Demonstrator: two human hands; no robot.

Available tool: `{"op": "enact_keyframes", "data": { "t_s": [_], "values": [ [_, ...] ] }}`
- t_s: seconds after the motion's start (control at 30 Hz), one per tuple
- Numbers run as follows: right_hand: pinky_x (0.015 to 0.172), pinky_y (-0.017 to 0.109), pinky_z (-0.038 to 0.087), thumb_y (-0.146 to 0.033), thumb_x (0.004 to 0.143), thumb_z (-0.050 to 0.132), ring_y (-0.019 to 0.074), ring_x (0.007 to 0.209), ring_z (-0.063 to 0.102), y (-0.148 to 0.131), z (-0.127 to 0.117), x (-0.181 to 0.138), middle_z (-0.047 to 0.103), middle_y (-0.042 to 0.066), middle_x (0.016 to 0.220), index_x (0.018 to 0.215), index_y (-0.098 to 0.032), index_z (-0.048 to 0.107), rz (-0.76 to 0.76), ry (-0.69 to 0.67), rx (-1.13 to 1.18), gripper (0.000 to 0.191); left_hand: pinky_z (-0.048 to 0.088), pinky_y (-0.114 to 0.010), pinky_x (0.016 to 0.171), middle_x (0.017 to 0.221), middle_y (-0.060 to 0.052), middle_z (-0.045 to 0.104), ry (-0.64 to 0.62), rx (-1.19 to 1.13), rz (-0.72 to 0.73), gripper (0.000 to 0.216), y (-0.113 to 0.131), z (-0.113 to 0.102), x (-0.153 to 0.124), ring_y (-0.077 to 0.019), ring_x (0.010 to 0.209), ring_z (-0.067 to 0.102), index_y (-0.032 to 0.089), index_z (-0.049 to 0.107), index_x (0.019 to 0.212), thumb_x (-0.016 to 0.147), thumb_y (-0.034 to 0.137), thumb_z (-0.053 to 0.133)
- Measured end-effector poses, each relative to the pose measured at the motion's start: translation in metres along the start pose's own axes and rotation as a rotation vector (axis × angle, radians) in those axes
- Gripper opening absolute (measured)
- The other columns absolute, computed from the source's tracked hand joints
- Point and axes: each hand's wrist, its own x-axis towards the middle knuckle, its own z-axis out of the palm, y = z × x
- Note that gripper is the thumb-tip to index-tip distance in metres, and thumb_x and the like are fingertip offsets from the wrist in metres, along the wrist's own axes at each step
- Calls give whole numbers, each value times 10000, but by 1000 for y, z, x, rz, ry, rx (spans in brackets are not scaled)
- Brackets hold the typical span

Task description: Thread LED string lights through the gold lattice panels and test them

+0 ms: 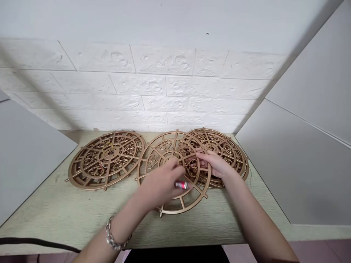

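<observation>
A round gold ornamental frame with spokes and scrollwork is tilted up in the middle, just above the table. My right hand grips its right side, thumb on a spoke and fingers behind. My left hand is closed over the frame's centre, slightly blurred, around a slim tool with a red and silver end that sticks out below the fist. The tool's tip is hidden, so its kind cannot be made out. A chain bracelet hangs on my left wrist.
On the left lies a stack of similar gold frames with thin yellow wire on it. Another stack sits behind on the right, a thin wire beside it. A black cable crosses the front left edge. White walls enclose the table.
</observation>
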Motion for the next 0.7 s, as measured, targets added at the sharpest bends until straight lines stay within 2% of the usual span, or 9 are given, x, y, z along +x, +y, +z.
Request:
{"op": "enact_keyframes", "data": {
  "t_s": [0.1,0.13,0.17,0.27,0.33,0.47,0.57,0.7],
  "values": [
    [535,222,490,-239,746,616,101,581,561,-2,-4,0,607,18,737,877,-162,554,-43,95,-180,164,326,-228,495,753,-37,504,296,-170,-247,112,-19,-16,18,-120,539,421,189,614,689,741,288,602],
    [525,229,480,-285,747,615,110,584,558,-3,-6,-1,601,23,725,832,-161,548,-62,123,-281,165,306,-231,497,688,-30,482,368,-200,-309,108,-25,-18,24,-129,530,406,190,607,635,709,263,633],
    [501,236,464,-345,744,612,119,574,551,-3,-8,-2,594,26,710,790,-164,536,-80,141,-394,201,292,-236,501,622,-25,457,386,-196,-360,163,-32,-18,28,-137,518,392,189,577,561,692,254,648],
    [417,250,389,-527,737,551,130,485,498,-7,-12,-7,562,22,642,738,-181,503,-78,145,-702,350,266,-257,508,509,-24,433,219,-138,-449,349,-44,-5,34,-161,491,395,191,462,439,715,332,621],
    [425,265,374,-577,755,482,148,488,498,-9,-13,-11,562,35,641,769,-180,513,-79,172,-858,398,255,-269,506,510,-32,465,100,-118,-464,402,-47,9,34,-172,494,417,195,427,454,753,430,559],
    [540,291,400,-588,783,407,219,691,566,-11,-10,-13,606,106,792,837,-150,565,-139,277,-1105,468,269,-274,528,635,-51,552,47,-24,-419,391,-44,28,31,-200,610,486,194,451,550,737,527,538],
    [596,296,405,-594,786,387,239,792,571,-11,-9,-11,608,128,910,898,-138,585,-94,316,-1168,510,296,-266,550,659,-34,561,-20,-22,-416,356,-40,30,31,-185,636,506,187,458,561,767,467,532],
    [588,286,395,-573,800,384,214,735,571,-12,-7,-11,614,101,856,852,-149,588,-42,339,-1212,473,325,-261,596,713,-31,573,-28,-31,-424,264,-38,29,30,-178,691,521,179,487,584,801,328,515]
  ]
}}
